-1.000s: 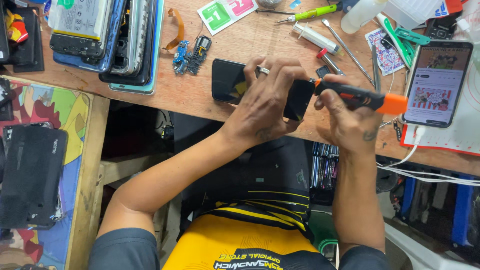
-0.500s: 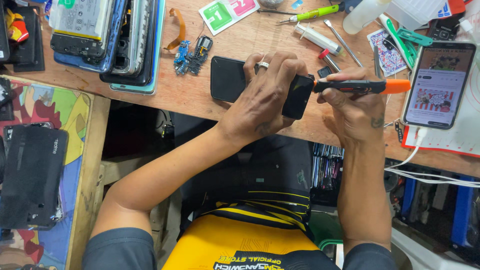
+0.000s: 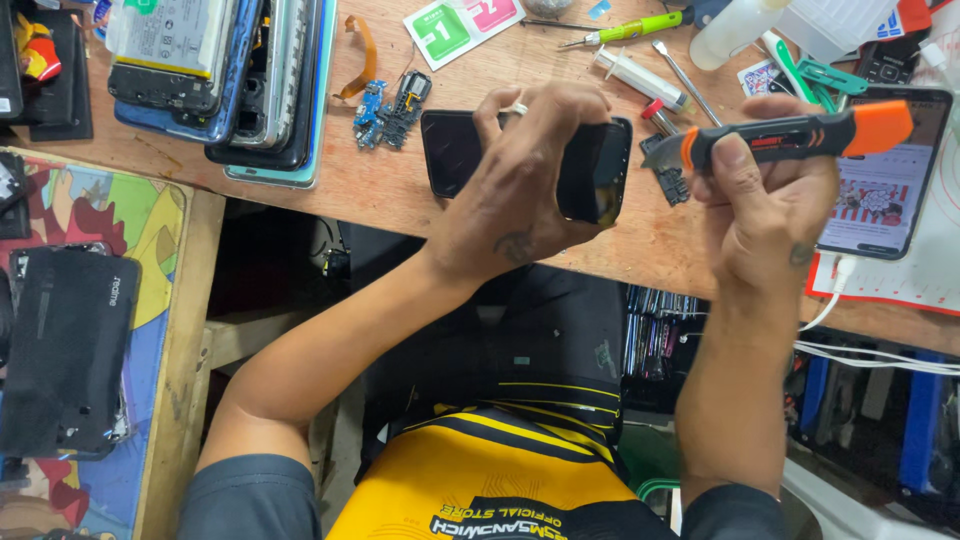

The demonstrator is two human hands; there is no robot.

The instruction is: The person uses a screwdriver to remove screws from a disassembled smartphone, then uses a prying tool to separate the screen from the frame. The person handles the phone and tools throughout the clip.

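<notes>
phone (image 3: 455,150) on workbench (image 3: 400,195), knife (image 3: 790,135) right

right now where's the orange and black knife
Head view, right side: the orange and black knife is in the right hand, above the desk edge beside the black phone.

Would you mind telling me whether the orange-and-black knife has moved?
Yes. The orange-and-black knife has lifted off the black phone, its orange end now overlapping the lit phone.
</notes>
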